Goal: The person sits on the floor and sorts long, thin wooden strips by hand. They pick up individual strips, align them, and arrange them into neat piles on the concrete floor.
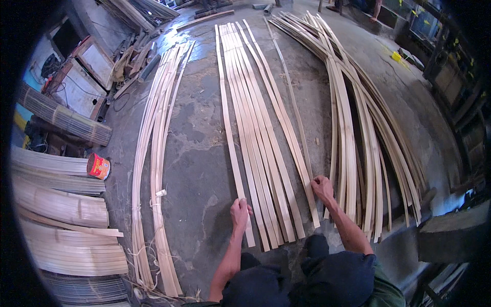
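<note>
Long, pale bamboo strips [261, 174] lie side by side on the floor in front of me, fanned slightly apart. My left hand [240, 213] is closed around the near part of the leftmost strip [229, 138], whose end sticks out below my fingers. On the other side, my right hand [322, 188] has its fingers pinched together at the near end of a thin, narrow strip [289, 87]. Just left of those fingers lies a wider strip [286, 128], its near end reaching past my hand. The exact grip of the right fingertips is partly hidden.
A large crossed pile of strips [348, 107] spreads at the right. Two tied bundles [159, 204] lie at the left. Beyond them are stacked slats [66, 204], a red tin [98, 167] and a rolled slatted mat [66, 115]. A person's hand [374, 19] shows far back.
</note>
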`<state>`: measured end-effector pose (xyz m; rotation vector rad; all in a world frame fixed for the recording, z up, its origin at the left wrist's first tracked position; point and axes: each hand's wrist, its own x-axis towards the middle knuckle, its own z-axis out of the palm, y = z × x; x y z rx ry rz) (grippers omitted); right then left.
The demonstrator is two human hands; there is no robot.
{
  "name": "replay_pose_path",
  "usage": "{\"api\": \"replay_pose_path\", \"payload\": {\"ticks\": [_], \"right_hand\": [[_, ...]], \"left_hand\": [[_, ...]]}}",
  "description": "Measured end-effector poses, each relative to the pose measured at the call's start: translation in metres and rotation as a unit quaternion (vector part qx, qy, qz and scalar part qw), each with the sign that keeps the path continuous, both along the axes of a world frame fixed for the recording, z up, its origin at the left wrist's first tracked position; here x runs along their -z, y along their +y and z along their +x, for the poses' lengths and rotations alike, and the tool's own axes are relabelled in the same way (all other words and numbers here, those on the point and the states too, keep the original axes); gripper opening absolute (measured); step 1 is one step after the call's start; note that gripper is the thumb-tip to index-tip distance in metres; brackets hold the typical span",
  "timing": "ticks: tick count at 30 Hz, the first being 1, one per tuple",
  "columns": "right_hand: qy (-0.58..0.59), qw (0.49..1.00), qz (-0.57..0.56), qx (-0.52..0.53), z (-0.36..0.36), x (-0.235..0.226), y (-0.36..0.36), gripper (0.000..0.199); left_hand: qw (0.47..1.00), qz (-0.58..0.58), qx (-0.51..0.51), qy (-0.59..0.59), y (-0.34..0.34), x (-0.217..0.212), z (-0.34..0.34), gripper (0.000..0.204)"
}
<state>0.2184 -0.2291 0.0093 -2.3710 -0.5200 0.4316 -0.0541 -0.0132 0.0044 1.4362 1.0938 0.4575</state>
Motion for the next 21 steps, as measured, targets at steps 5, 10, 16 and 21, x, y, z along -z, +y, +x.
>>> {"api": "replay_pose_path", "payload": {"ticks": [5,10,16,21], "right_hand": [[-0.039,0.995,0.034,0.080,-0.011,-0.017,-0.001,0.035],[-0.043,0.994,0.079,0.066,-0.043,-0.094,0.011,0.038],[-0.059,0.972,0.225,0.006,-0.080,-0.069,0.018,0.046],[0.124,0.942,0.311,0.014,-0.099,-0.028,0.034,0.042]], "left_hand": [[1.000,0.012,-0.003,0.003,0.000,0.002,-0.005,0.034],[1.000,0.016,-0.006,0.007,0.002,0.003,-0.012,0.034],[1.000,0.023,-0.011,0.015,0.001,0.001,-0.006,0.034],[0.999,0.028,-0.002,0.015,-0.001,0.002,-0.004,0.033]]}}
